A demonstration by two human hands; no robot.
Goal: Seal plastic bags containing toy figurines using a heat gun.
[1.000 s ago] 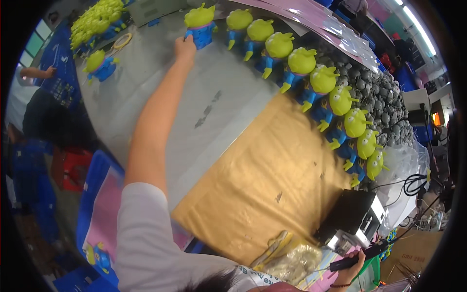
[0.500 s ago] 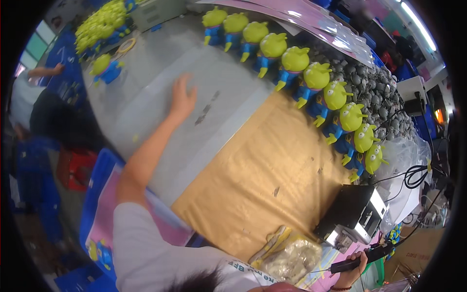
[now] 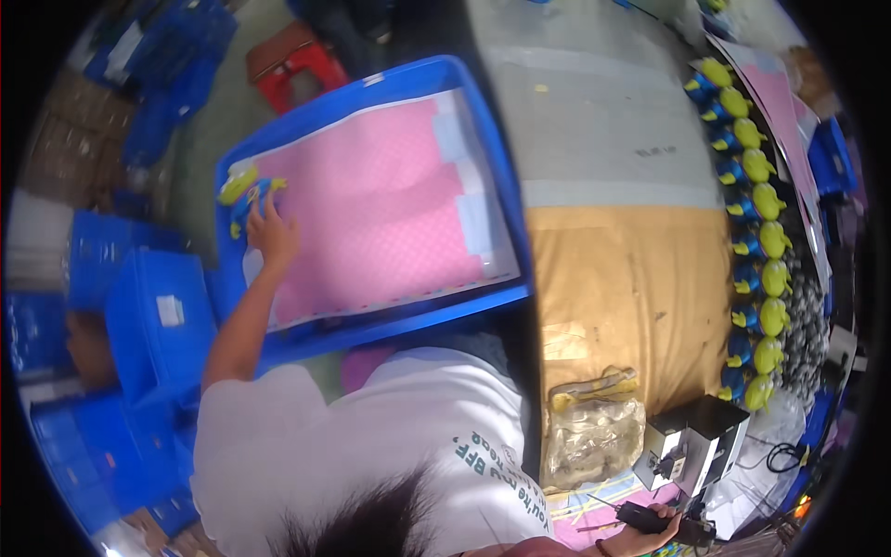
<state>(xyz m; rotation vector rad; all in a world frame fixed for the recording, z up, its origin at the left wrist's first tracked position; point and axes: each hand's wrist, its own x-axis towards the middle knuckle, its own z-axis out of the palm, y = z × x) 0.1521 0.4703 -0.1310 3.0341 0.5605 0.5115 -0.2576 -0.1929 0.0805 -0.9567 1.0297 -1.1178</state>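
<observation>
My left hand (image 3: 275,234) reaches into a blue crate (image 3: 516,223) at the left. Its fingers are apart and their tips touch a toy figure (image 3: 249,197) with a lime-green head and blue body, lying on its back at the crate's left side. Under it, a pink patterned sheet (image 3: 371,195) with a white border lines the crate. At the lower right my right hand (image 3: 650,536) is closed around a black electric screwdriver (image 3: 640,516) with a long thin bit pointing left.
Several similar toy figures (image 3: 770,239) stand in a row along the right side of a table covered in grey and tan sheeting (image 3: 631,269). Nearer are a clear plastic bag (image 3: 594,441) and a black-and-white box device (image 3: 710,427). Beyond the crate stands a red stool (image 3: 292,65).
My view has swung left. My left hand has moved from above the grey table covering into the blue crate, onto the toy figure. My right hand keeps holding the screwdriver.
</observation>
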